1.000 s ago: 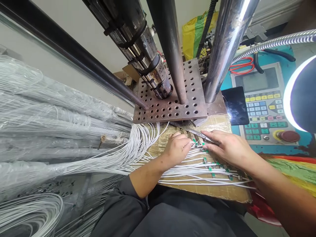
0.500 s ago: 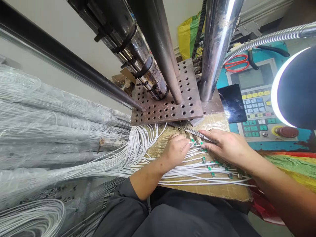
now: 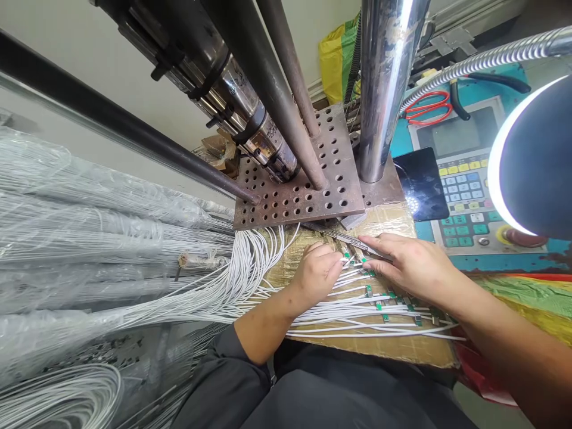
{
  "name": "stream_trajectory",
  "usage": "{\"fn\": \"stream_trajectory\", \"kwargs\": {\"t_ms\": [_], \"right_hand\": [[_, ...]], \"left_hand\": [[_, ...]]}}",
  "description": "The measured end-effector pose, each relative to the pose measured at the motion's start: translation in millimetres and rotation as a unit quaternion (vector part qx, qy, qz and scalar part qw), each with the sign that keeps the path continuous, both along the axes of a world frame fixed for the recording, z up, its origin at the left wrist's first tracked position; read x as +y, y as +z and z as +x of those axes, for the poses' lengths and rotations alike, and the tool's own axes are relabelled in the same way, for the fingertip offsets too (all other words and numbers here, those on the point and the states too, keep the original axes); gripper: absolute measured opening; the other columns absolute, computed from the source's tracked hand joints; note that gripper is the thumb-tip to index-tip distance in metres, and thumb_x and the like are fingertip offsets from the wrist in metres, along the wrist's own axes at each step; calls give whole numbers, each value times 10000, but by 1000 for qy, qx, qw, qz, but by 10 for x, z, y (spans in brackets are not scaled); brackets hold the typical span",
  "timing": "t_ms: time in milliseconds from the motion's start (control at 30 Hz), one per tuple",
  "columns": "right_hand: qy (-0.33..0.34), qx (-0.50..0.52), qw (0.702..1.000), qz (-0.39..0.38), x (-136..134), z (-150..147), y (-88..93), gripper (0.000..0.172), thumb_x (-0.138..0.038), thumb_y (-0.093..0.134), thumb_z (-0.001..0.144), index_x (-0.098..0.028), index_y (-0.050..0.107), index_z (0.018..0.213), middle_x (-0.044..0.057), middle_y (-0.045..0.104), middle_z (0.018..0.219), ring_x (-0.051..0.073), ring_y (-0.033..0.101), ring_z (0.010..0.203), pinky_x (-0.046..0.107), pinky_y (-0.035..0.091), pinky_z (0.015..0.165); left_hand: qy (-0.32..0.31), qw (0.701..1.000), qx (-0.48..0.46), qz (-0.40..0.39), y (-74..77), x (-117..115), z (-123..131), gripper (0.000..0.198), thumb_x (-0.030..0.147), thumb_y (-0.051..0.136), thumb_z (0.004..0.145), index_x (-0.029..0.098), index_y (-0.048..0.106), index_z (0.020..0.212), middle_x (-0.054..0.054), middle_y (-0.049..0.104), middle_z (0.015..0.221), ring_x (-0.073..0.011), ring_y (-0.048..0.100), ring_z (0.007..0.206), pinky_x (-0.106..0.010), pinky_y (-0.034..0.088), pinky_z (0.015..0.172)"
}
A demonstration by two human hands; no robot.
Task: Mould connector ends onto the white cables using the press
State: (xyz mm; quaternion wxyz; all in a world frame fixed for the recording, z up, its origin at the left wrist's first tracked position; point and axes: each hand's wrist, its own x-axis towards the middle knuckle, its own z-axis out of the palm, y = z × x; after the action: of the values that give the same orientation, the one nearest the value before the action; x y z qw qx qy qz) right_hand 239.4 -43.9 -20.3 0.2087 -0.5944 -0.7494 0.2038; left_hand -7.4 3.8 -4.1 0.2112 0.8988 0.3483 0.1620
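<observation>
My left hand [image 3: 319, 271] is closed, its thumb and fingertips pinching a white cable close to its end. Beside the fingertips are small green circuit boards [image 3: 347, 256] with metal plug ends. My right hand [image 3: 404, 259] lies over a long, slotted metal strip [image 3: 344, 239], fingers on its far side and thumb on the near side next to a green board. The palm hides the strip's right end. Several white cables [image 3: 330, 311] run across the cardboard [image 3: 384, 344] beneath both hands, many ending in green boards [image 3: 385, 317].
Beyond the hands stands a perforated steel plate [image 3: 333, 205] with heavy rods. A phone [image 3: 422, 185], a keypad panel [image 3: 465, 187] and red-handled scissors [image 3: 429, 107] are at right, near a ring lamp [image 3: 494, 161]. Plastic-wrapped cable bundles [image 3: 80, 232] fill the left.
The view has shifted slightly. Both hands keep nearly the same grip and place, with only a slight shift at the left fingertips.
</observation>
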Motion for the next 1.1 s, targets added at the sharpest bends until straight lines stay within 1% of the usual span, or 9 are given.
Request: {"fn": "stream_trajectory", "kwargs": {"t_ms": [367, 533, 600, 700, 800, 900, 967, 1033, 1100], "right_hand": [[10, -30, 999, 7, 0, 8, -29, 477, -517, 517, 992, -309, 615, 1409, 33, 740, 1234, 245, 721, 989, 344, 547, 764], [9, -37, 999, -4, 12, -11, 3, 487, -526, 514, 989, -313, 613, 1416, 30, 750, 1199, 257, 723, 971, 359, 547, 754], [4, -39, 999, -11, 18, -23, 21, 482, -521, 529, 981, -319, 621, 1409, 29, 758, 1165, 257, 725, 959, 359, 547, 745], [-1, -36, 999, -11, 24, -31, 30, 483, -512, 548, 969, -316, 633, 1401, 39, 755, 1185, 259, 724, 979, 359, 551, 756], [-3, -27, 1000, -10, 27, -31, 22, 493, -517, 550, 963, -315, 633, 1404, 49, 741, 1238, 267, 717, 1027, 367, 556, 797], [-2, -26, 999, -20, 30, -31, 13, 508, -527, 541, 963, -315, 621, 1418, 48, 738, 1244, 278, 713, 1051, 382, 557, 826], [0, -29, 999, -27, 31, -30, 9, 517, -529, 535, 965, -315, 608, 1430, 45, 739, 1242, 283, 714, 1049, 391, 559, 827], [1, -29, 999, -27, 30, -26, 4, 521, -528, 528, 967, -317, 601, 1437, 42, 741, 1232, 287, 715, 1038, 400, 561, 824], [-1, -26, 999, -24, 27, -20, -4, 518, -527, 526, 966, -321, 604, 1435, 45, 741, 1232, 292, 718, 1022, 410, 564, 818]], "left_hand": [[34, 999, -17, -32, 24, 16, 54, 351, 274, 520, 1022, 178, 652, 712, -23, 539, 695, -158, 520, 748, -299, 434, 744], [40, 991, -74, -103, 109, 76, 27, 259, 292, 571, 1007, 176, 722, 831, -50, 664, 852, -162, 604, 840, -291, 483, 812], [62, 989, -84, -103, 158, 90, 19, 272, 292, 540, 1023, 170, 724, 863, -55, 672, 863, -163, 617, 854, -286, 493, 820], [88, 993, -57, -55, 211, 91, 4, 347, 302, 463, 1053, 163, 706, 849, -58, 664, 817, -167, 611, 817, -295, 497, 807], [91, 996, -21, -13, 236, 76, -31, 331, 308, 429, 1062, 171, 712, 956, -79, 710, 906, -185, 641, 878, -313, 509, 855], [113, 993, 27, -12, 255, 52, -79, 299, 309, 428, 1061, 189, 701, 1088, -87, 738, 976, -195, 669, 904, -311, 517, 848], [136, 988, 66, -21, 267, 40, -103, 294, 320, 430, 1060, 204, 686, 1145, -76, 741, 942, -196, 672, 847, -305, 512, 790], [133, 987, 89, -25, 272, 43, -113, 294, 324, 423, 1062, 215, 689, 1124, -60, 731, 900, -190, 660, 814, -296, 500, 763], [93, 991, 93, -16, 268, 64, -111, 304, 304, 421, 1062, 209, 705, 1013, -55, 713, 888, -184, 643, 845, -294, 491, 799]]}}
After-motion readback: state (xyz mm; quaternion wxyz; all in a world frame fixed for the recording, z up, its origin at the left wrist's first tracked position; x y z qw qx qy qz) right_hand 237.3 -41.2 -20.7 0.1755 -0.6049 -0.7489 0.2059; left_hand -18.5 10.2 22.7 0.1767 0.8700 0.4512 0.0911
